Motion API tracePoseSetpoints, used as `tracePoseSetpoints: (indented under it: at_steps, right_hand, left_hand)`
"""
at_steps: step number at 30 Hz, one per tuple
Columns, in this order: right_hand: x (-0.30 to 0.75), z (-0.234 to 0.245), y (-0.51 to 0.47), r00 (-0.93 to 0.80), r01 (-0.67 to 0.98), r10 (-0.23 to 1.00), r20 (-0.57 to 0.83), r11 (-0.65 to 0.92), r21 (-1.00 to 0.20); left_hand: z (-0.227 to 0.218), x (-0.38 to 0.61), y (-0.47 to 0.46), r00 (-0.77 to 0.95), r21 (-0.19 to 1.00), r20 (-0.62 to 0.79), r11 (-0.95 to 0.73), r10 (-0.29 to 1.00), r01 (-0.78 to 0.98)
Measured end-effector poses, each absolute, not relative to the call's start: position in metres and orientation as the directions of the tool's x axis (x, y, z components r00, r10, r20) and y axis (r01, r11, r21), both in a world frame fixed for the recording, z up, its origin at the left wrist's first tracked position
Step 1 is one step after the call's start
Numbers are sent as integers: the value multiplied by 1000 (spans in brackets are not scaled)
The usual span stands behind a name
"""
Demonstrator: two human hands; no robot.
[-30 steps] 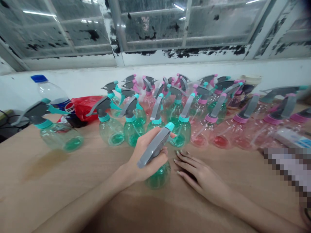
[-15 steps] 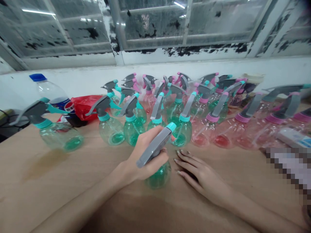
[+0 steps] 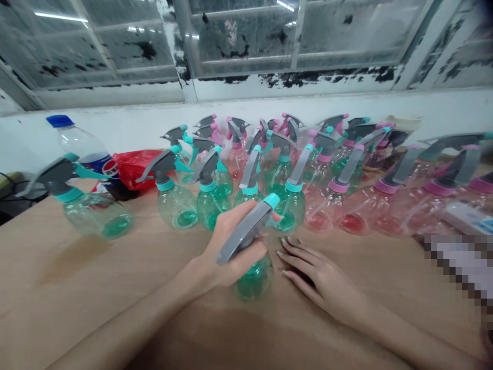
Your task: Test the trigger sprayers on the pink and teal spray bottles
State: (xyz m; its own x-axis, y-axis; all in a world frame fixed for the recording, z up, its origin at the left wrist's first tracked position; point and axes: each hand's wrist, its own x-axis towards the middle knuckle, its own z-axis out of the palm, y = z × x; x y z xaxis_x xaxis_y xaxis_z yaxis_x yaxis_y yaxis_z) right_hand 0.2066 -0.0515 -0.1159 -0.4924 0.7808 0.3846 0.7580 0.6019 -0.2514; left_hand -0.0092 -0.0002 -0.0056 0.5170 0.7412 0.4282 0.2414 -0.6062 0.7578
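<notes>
My left hand [image 3: 234, 241] is wrapped round the neck of a green spray bottle [image 3: 254, 280] in the middle of the table. The bottle's grey sprayer head with a turquoise nozzle sticks out above the fingers, pointing away and to the right. The collar is hidden by the hand. To the right of the bottle, my right hand [image 3: 323, 277] rests palm down on the wood, fingers stretched forward and holding nothing. Just beyond both hands stand green spray bottles [image 3: 178, 208] with turquoise collars and, farther right, pink spray bottles [image 3: 352, 216] with pink collars.
Several more spray bottles crowd behind the front row, up to the white wall. At the left are a lone green spray bottle [image 3: 98, 213], a blue-capped soda bottle [image 3: 79, 144] and a red plastic bag [image 3: 138, 169]. A white box [image 3: 470, 218] lies at the right.
The green bottle's lower body has shifted very slightly right under my left hand. My right hand lies where it was.
</notes>
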Motion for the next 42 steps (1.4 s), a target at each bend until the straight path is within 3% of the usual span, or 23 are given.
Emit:
tracePoseSetpoints:
  at_steps: [4,14,25,33,42]
  right_hand:
    - [207,-117,-52,-491,760,785,377,598,-254]
    - [207,-116,-52,-482,759,797,364,587,-281]
    - [207,-116,-52,-466,748,806,365,579,-323]
    - [207,-116,-53,-447,728,808,382,578,-370]
    - [207,-114,-52,-464,747,810,358,575,-334]
  left_hand:
    - [-10,-7,-2,509,780,389,-568,768,262]
    - [-15,-6,-3,486,685,549,-700,680,204]
    - [-9,-5,-7,496,791,444,-586,746,174]
    - [-8,-7,-6,474,721,464,-630,749,290]
    - [-9,-7,-6,457,745,444,-601,771,290]
